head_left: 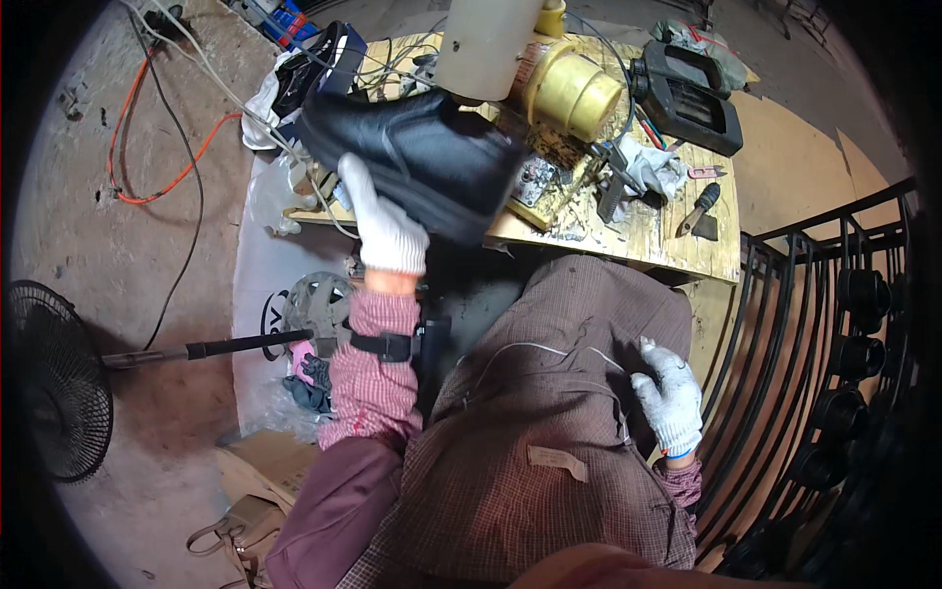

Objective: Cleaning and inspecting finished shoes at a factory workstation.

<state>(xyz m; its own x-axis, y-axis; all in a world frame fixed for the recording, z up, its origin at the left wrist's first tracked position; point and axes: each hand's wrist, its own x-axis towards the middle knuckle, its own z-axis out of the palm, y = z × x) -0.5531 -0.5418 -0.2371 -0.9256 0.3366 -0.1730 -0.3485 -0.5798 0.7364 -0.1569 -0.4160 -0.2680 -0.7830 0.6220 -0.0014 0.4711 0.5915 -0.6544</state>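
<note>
A black leather shoe point(417, 157), slightly smeared by motion, is held up over the near left edge of the wooden workbench point(702, 240). My left hand point(385, 221), in a white knit glove, grips it from the near side along its sole; the fingers under it are partly hidden. Close behind the shoe stand a whitish cylinder point(488, 44) and a yellow round machine part point(579, 93). My right hand point(669, 395), gloved in white with grey stains, rests by the brown checked cloth point(549, 422) over my lap. Its fingers are slightly apart and hold nothing.
On the bench lie a scraper point(699, 216), a crumpled white rag point(655, 169) and a black plastic can point(687, 96). A black metal rack point(785, 294) with shoes stands at right. A fan point(59, 383) and an orange hose point(162, 196) are at left.
</note>
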